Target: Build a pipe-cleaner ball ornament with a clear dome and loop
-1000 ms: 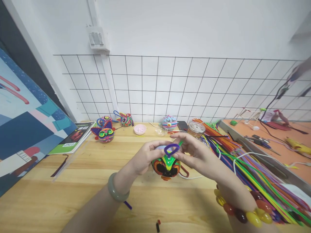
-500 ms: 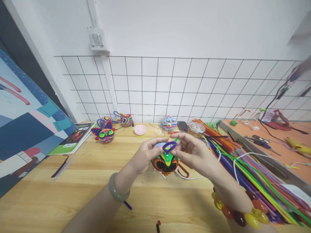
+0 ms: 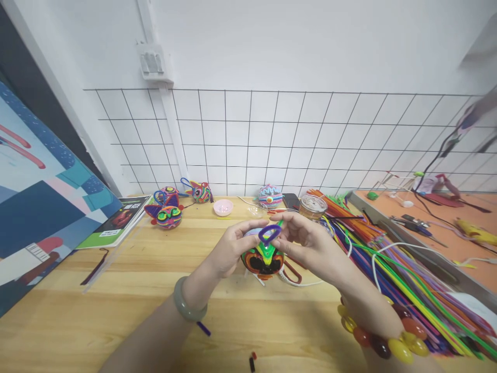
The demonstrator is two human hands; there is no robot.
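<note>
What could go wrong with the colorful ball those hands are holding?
The purple loop on top might bend or come off, since fingers of the left hand and right hand are right beside it. The round ball could roll if both hands let go. The white cord lies close by and might get snagged.

I hold a round, glossy ball [image 3: 263, 264] with a green, yellow, orange and black face turned toward me, a fuzzy purple loop [image 3: 277, 228] upright on top, well in from the wooden tabletop's [image 3: 225, 321] back edge.
</note>
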